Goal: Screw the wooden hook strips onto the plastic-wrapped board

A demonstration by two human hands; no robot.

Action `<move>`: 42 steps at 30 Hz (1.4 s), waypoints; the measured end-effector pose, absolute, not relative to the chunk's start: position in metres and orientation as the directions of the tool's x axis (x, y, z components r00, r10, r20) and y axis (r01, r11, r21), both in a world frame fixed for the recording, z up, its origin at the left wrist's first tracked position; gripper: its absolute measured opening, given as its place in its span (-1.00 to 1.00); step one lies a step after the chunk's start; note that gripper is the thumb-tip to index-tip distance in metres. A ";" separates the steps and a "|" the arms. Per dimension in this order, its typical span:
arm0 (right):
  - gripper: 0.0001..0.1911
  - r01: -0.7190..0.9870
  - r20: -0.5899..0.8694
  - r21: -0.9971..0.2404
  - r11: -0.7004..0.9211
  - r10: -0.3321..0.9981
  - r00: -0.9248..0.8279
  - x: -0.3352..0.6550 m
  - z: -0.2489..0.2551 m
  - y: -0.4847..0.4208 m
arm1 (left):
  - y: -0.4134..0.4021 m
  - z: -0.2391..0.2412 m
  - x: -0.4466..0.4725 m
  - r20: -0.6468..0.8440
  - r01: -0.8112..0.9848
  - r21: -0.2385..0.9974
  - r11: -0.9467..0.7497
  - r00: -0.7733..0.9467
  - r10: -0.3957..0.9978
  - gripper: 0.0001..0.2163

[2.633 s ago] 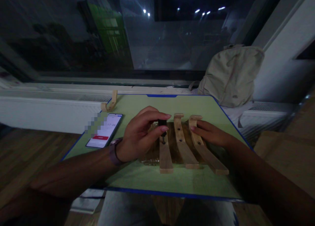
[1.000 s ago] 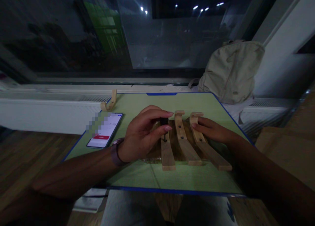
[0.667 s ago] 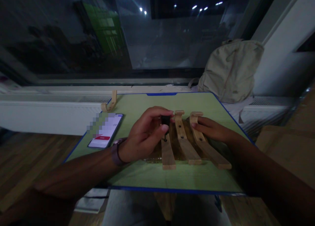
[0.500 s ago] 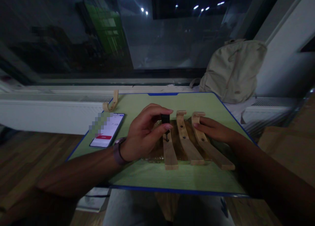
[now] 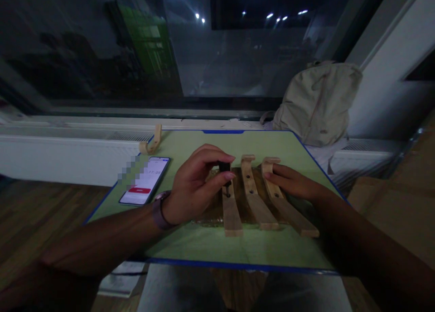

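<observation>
Three pale wooden hook-shaped slats lie side by side on a darker wooden board [image 5: 239, 199] on a green mat [image 5: 190, 149]. My left hand [image 5: 195, 185] pinches a small black screwdriver [image 5: 224, 171] upright over a hole in the left slat [image 5: 230, 210]. The middle slat [image 5: 254, 199] shows two holes. My right hand [image 5: 294, 183] rests with fingers laid flat on the right slat [image 5: 288, 212], pressing it down. A watch sits on my left wrist.
A phone [image 5: 144, 186] with a lit screen lies on the mat's left part. A loose wooden hook [image 5: 152, 142] sits at the mat's far left corner. A beige backpack [image 5: 317, 103] leans by the window at the right. A radiator ledge runs behind.
My left fingers have turned slightly around the black screwdriver on the left slat. The right hand and the slats have stayed in place; only the camera has shifted a little.
</observation>
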State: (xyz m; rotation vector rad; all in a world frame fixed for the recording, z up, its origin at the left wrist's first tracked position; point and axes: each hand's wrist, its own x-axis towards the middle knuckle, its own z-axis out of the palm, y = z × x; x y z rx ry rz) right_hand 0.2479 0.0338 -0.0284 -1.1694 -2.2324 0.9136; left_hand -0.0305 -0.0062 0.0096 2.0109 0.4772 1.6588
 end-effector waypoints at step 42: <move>-0.58 0.441 0.128 -0.782 0.440 0.806 -0.577 0.246 -0.032 0.038 | -0.013 0.008 -0.036 0.683 -0.202 0.720 -0.664 0.376 0.626 -0.76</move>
